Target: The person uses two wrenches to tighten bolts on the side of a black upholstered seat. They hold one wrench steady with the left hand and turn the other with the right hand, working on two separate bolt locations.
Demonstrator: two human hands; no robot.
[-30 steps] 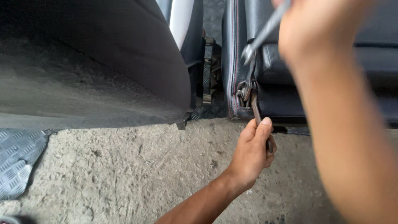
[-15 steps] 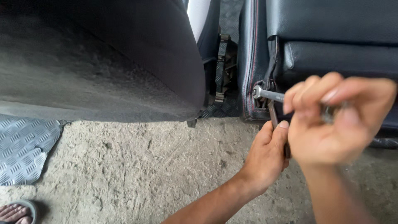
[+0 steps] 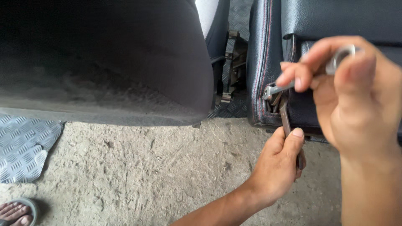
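Note:
My left hand [image 3: 274, 167] reaches in from the bottom and is closed around the handle of a rusty brown wrench [image 3: 285, 117]. That wrench points up to a fitting at the lower left corner of a black leather seat [image 3: 335, 16]. My right hand [image 3: 351, 100], close to the camera at the right, pinches a silver wrench [image 3: 276, 89]. Its head meets the same fitting just above the rusty wrench. The fitting itself is mostly hidden behind the two wrench heads.
A large dark fabric seat [image 3: 104, 62] fills the upper left. Between the two seats hangs a black metal bracket [image 3: 232, 67]. The ground is rough concrete [image 3: 159, 167], with a checker-plate sheet [image 3: 21, 146] at the left and a sandalled foot [image 3: 14, 211] in the bottom-left corner.
My right hand came down from the top of the view and brought the silver wrench's head to the fitting. My left hand has kept its grip on the rusty wrench.

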